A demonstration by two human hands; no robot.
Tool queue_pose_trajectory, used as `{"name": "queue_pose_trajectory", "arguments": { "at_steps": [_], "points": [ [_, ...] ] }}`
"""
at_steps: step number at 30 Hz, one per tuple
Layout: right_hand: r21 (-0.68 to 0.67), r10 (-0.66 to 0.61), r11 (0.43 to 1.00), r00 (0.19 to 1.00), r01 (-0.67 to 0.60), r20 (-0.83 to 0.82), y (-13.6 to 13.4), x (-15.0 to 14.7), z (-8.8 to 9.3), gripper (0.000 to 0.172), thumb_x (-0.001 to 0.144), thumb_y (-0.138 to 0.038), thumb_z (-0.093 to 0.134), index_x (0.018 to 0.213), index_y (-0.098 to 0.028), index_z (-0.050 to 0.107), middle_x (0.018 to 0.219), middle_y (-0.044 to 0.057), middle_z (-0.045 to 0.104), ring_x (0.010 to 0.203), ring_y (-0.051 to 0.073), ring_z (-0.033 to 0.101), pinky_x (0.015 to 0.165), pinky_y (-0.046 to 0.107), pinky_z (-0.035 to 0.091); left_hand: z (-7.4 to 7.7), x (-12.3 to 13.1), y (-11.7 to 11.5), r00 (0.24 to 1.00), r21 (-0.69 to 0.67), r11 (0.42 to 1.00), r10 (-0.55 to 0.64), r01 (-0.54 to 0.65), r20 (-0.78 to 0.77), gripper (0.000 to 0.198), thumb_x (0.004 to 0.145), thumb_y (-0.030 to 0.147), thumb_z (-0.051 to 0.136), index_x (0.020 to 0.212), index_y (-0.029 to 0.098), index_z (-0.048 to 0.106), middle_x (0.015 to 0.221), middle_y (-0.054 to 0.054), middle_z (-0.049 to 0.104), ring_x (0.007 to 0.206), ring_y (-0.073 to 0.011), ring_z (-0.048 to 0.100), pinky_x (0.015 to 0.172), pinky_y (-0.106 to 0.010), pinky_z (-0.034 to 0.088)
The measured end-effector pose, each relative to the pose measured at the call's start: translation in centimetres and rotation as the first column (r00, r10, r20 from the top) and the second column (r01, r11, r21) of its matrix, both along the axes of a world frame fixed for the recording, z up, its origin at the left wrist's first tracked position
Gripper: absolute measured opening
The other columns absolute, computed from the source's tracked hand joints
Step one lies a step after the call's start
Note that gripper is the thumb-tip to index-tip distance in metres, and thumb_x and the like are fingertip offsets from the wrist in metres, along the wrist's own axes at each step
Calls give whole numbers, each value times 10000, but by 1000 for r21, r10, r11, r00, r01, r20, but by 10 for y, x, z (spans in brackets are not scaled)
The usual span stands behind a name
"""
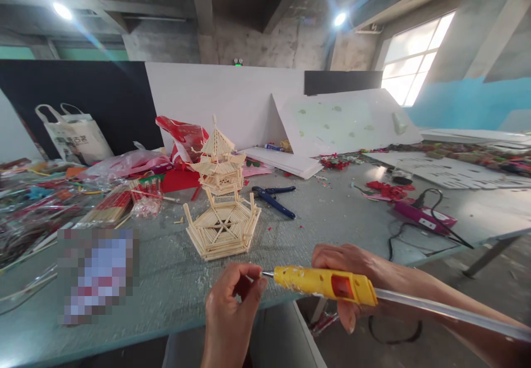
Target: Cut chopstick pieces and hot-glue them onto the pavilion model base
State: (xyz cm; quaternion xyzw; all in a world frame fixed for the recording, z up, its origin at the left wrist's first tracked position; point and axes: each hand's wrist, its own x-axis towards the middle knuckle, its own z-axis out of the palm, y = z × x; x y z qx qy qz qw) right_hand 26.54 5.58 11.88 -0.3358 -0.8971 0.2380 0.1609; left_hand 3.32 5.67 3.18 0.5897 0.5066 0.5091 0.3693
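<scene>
My right hand (pixel 346 260) is wrapped round a yellow hot glue gun (pixel 317 283), with a long clear glue stick (pixel 440 311) running out of its back end. The gun's metal nozzle points left and meets the fingertips of my left hand (pixel 234 301). Thumb and forefinger there are pinched together; whatever they hold is too small or hidden to make out. Just beyond my left hand sits a hexagonal base of wooden sticks (pixel 224 227) with short upright posts. Behind it stands a tiered stick pagoda (pixel 218 160) with a pointed roof.
Blue-handled pliers (pixel 276 201) lie right of the stick base. Bundles of red-tipped sticks (pixel 108 205) in plastic lie left. A purple power strip (pixel 425 217) with a black cord is at right. White boards (pixel 348 122) lean at the back, near a cloth bag (pixel 78 138).
</scene>
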Motion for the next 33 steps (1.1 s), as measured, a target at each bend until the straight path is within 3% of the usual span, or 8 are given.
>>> {"name": "queue_pose_trajectory", "arguments": {
  "at_steps": [13, 24, 28, 33],
  "points": [
    [63, 37, 997, 999, -37, 6, 2, 1, -3, 299, 798, -456, 567, 762, -184, 449, 729, 13, 493, 609, 116, 431, 534, 226, 326, 1, 2, -1, 998, -43, 999, 15, -12, 58, 200, 685, 391, 639, 745, 200, 636, 640, 13, 602, 560, -123, 513, 564, -229, 412],
    [34, 12, 999, 999, -13, 31, 3, 2, -4, 298, 761, -412, 633, 784, -170, 460, 751, 4, 486, 607, 100, 415, 537, 217, 307, 3, 4, -2, 995, -61, 998, 14, -8, 101, 163, 672, 346, 651, 717, 191, 624, 612, 27, 575, 558, -111, 504, 571, -225, 396],
    [27, -11, 1000, 999, 9, 40, 1, 3, 0, 392, 769, -541, 570, 815, -166, 467, 774, 19, 495, 637, 109, 425, 558, 226, 319, 6, 4, -1, 947, -156, 984, -38, 92, 320, 236, 651, 371, 682, 708, 153, 609, 539, 44, 521, 495, -72, 458, 491, -185, 348],
    [93, -52, 994, 998, 54, -25, 0, 6, 3, 504, 760, -664, 450, 825, -165, 484, 755, 19, 488, 617, 111, 424, 549, 235, 316, 13, -1, 0, 753, -270, 913, -57, 305, 656, 253, 624, 289, 723, 751, 143, 560, 701, -16, 654, 442, -41, 485, 436, -167, 341]
  ]
}}
